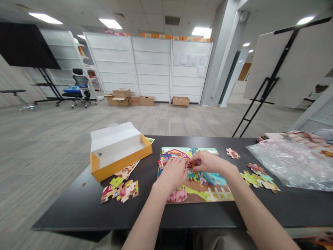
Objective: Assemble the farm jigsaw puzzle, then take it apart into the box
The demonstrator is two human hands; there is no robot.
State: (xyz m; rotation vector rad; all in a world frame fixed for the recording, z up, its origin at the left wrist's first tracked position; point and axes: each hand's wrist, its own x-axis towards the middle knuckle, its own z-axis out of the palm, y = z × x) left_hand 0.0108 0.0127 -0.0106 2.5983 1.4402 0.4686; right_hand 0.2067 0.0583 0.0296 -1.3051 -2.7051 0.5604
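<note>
A colourful farm-scene jigsaw puzzle (pixel 215 178) lies flat on the black table in front of me. My left hand (pixel 174 172) rests on its upper left part, palm down, fingers stretched over the picture. Beside it, my right hand (pixel 209 161) pinches a puzzle piece (pixel 189 164) between thumb and fingers, low over the middle of the picture. The fingers partly cover this piece, so I cannot tell whether it is joined to its neighbours. At the left edge, a small piece (pixel 160 164) sticks out past the picture's border.
An open yellow box (pixel 122 166) stands at the left, with loose pieces (pixel 121 190) near it. More pieces (pixel 260 180) and a single one (pixel 232 153) lie to the right. Clear plastic wrapping (pixel 291 166) covers the table's right side. The black table's (pixel 85 211) front edge is close.
</note>
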